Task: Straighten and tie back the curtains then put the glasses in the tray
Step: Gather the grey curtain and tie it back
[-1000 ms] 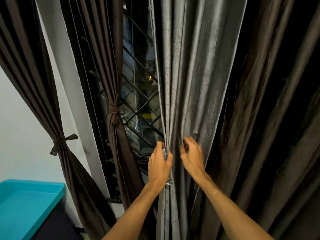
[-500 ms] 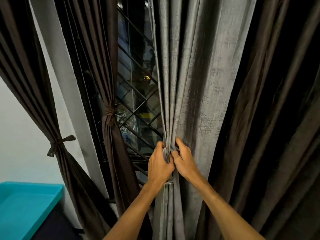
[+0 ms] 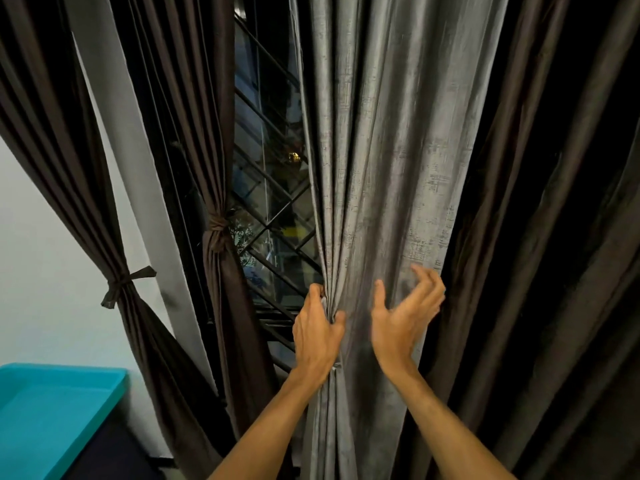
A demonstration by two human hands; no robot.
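A grey curtain hangs in front of me, its left edge gathered into narrow pleats. My left hand grips those gathered pleats at waist height. My right hand is off the pleats, palm up and fingers spread and loosely curled, its fingertips near the curtain's right edge. Dark brown curtain hangs loose to the right. Two brown curtains on the left are tied back: one at the window, one against the wall. A turquoise tray sits at the lower left. No glasses are in view.
A window with a black diagonal metal grille shows between the tied brown curtain and the grey one, dark outside. A white wall fills the left side. The tray rests on something dark below it.
My right hand has let go of the gathered pleats and swung right across the grey curtain with fingers spread. My left hand keeps its grip on the pleats.
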